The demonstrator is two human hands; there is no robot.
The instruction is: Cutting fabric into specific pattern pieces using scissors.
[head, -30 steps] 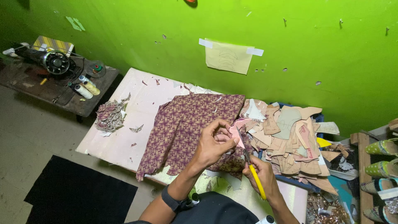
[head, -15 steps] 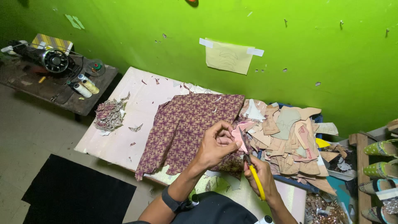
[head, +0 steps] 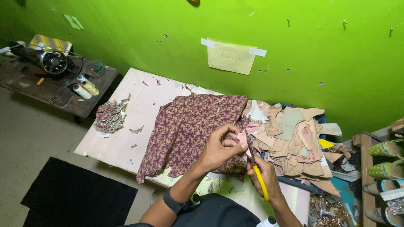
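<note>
A low white worktable, its top scuffed and speckled with snippets, stands against a bright green wall pocked with nail holes, where a pale paper pattern hangs by two strips of tape. A maroon patterned cloth lies spread flat across the table's middle. Over its right edge, the left hand pinches a small pink piece between thumb and fingers, while the right hand grips yellow-handled scissors, blades raised and meeting the piece. A dark wristband circles the left forearm. Just beside the hands, a loose heap of tan and beige cut-out shapes crowds the table's right end. A small pile of patterned scraps sits near the left edge. Further left, a dark wooden bench carries a black sewing machine and thread spools. Embellished shoes line a rack at far right; a black mat covers the grey floor.
</note>
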